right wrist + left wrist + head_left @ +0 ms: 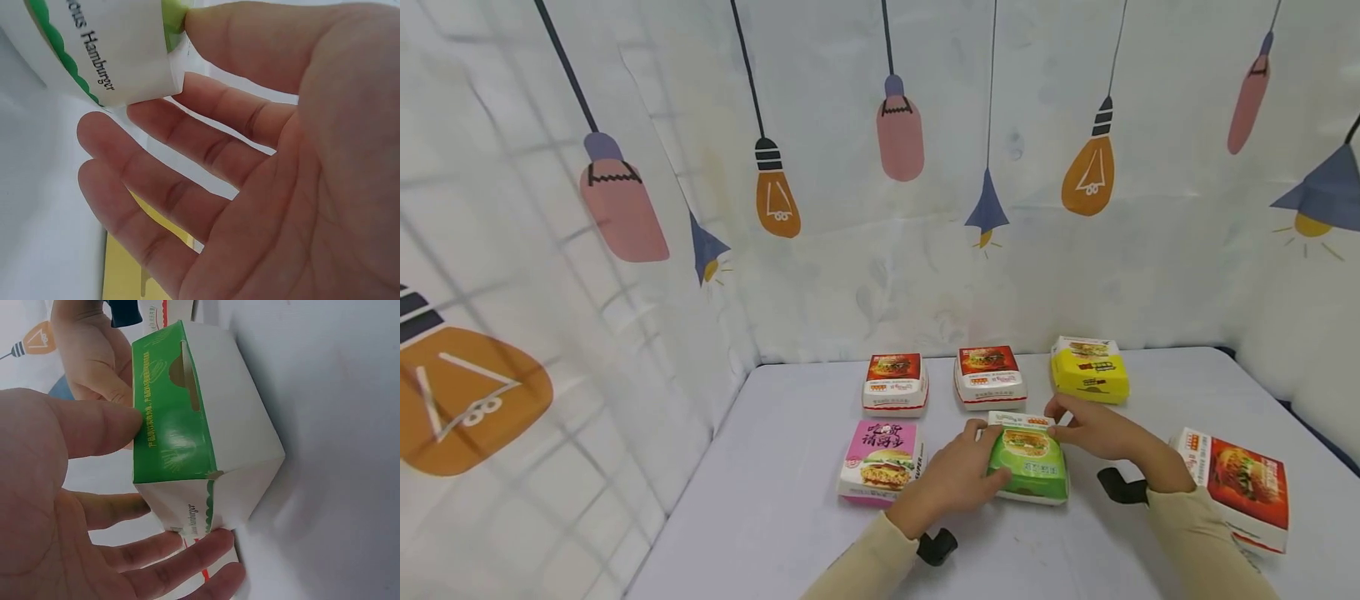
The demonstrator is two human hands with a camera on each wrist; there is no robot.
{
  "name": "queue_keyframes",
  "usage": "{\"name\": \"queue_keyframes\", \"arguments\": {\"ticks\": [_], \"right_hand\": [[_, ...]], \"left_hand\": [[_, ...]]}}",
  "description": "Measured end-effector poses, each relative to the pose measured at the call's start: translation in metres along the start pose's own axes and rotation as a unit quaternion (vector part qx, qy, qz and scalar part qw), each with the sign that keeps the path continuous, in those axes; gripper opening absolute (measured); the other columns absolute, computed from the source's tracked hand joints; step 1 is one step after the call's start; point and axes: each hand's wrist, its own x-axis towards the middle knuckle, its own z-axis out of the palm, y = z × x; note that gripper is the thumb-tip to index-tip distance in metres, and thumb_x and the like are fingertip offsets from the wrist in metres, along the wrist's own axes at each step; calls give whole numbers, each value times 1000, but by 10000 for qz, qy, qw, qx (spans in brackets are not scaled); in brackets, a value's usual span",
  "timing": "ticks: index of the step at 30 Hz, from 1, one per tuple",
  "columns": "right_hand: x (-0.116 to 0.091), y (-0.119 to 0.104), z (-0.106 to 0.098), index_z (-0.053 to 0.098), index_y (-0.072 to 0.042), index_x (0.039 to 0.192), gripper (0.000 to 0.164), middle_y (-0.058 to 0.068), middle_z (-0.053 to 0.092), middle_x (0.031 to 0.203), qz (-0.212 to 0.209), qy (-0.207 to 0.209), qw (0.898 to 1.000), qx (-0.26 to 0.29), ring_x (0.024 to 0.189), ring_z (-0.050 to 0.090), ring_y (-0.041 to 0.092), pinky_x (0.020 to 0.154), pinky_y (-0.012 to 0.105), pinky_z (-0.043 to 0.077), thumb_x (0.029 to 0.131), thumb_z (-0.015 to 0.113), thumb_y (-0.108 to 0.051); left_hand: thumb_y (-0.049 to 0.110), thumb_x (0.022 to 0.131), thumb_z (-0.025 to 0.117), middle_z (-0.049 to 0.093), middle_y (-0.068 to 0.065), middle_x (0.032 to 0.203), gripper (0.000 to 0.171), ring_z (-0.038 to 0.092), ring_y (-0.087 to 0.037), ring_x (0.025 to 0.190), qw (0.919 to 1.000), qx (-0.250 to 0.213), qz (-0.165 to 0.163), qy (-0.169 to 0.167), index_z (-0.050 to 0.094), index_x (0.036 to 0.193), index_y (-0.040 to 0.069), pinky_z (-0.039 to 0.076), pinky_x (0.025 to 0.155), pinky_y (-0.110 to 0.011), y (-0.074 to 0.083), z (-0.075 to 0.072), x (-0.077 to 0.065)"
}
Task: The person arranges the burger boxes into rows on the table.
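A green-and-white hamburger box [1033, 467] stands on the table between both hands. At its left side my left hand [955, 475] holds it. The left wrist view shows that thumb on the green front of the box [169, 419] and fingers around its white side. My right hand [1097, 425] grips the far right corner. Up close in the right wrist view, the right thumb and fingertips pinch the white corner of the box [119, 56], with the remaining fingers stretched out below. The underside of the box is hidden in the head view.
Left of the green box lies a pink hamburger box [880, 458]. Two red-and-white boxes, one left [895, 387] and one centre [990, 379], stand behind, with a yellow box [1092, 371] beside them. Another red-and-white box [1243, 492] sits by the right forearm. A lamp-patterned curtain [850, 275] backs the table.
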Motion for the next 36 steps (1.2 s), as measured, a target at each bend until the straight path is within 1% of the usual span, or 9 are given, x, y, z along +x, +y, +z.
{"name": "queue_keyframes", "arguments": {"ticks": [7, 11, 15, 18, 22, 25, 29, 33, 36], "right_hand": [[0, 0, 0, 58, -8, 108, 12, 5, 63, 103, -137, 104, 9998, -98, 84, 54, 18, 68, 28, 46, 101, 62, -17], [-1, -1, 0, 58, -8, 105, 8, 4, 62, 98, -129, 87, 9998, -84, 82, 55, 18, 66, 27, 46, 102, 60, -16], [-1, 0, -1, 59, -8, 102, 8, 4, 61, 93, -114, 1, 9999, -50, 81, 56, 18, 65, 27, 45, 103, 59, -16], [-1, 1, -1, 59, -8, 101, 8, 3, 61, 92, -111, -58, 9999, -43, 80, 56, 18, 65, 27, 45, 103, 59, -15], [-1, 2, -1, 59, -7, 101, 8, 4, 61, 93, -125, -126, 9998, 54, 82, 57, 18, 66, 27, 46, 102, 60, -15], [-1, 2, -1, 59, -4, 107, 12, 7, 63, 99, -212, -183, 9995, 161, 86, 58, 20, 69, 28, 49, 102, 61, -15], [-1, 1, 0, 59, -2, 121, 26, 11, 65, 111, -201, -215, 9995, 150, 94, 59, 22, 76, 31, 52, 100, 64, -15], [1, 0, 0, 54, -3, 136, 41, 18, 63, 123, -12, -256, 9995, 180, 100, 60, 24, 81, 36, 54, 99, 66, -15], [1, 0, 1, 50, -5, 143, 48, 23, 59, 132, 15, -280, 9992, 287, 104, 61, 26, 83, 40, 56, 98, 65, -14]], "left_hand": [[42, 101, 59, 45, -3, 155, 61, 58, -16, 126, 9998, 161, 149, 16, 41, 156, 23, 53, 99, -36, -2, -4, -2], [37, 101, 61, 49, -1, 151, 57, 58, -14, 125, 9997, 165, 162, 13, 44, 155, 24, 54, 98, -35, -5, -8, -2], [30, 102, 60, 51, 0, 148, 53, 57, -11, 121, 9997, 189, 131, 19, 46, 153, 24, 53, 96, -30, -7, -9, -2], [25, 102, 60, 53, -1, 146, 50, 58, -10, 119, 9995, 255, 146, 116, 49, 151, 22, 54, 94, -28, -7, -8, -2], [22, 102, 60, 55, -1, 143, 46, 59, -11, 117, 9989, 306, 109, 337, 54, 147, 23, 54, 90, -27, -7, -8, -1], [21, 102, 60, 56, 0, 140, 43, 59, -11, 115, 9986, 247, -3, 474, 57, 145, 25, 54, 87, -28, -8, -7, -1], [22, 102, 61, 58, 0, 133, 40, 57, -10, 107, 9975, 201, -126, 662, 60, 141, 27, 52, 82, -26, -8, -6, 0], [21, 102, 62, 57, 0, 120, 35, 52, -8, 94, 9954, 254, -137, 918, 65, 136, 26, 47, 72, -21, -9, -4, 2], [20, 101, 63, 53, 0, 111, 32, 48, -8, 87, 9935, 250, -131, 1100, 67, 132, 24, 42, 66, -19, -10, -2, 4]]}}
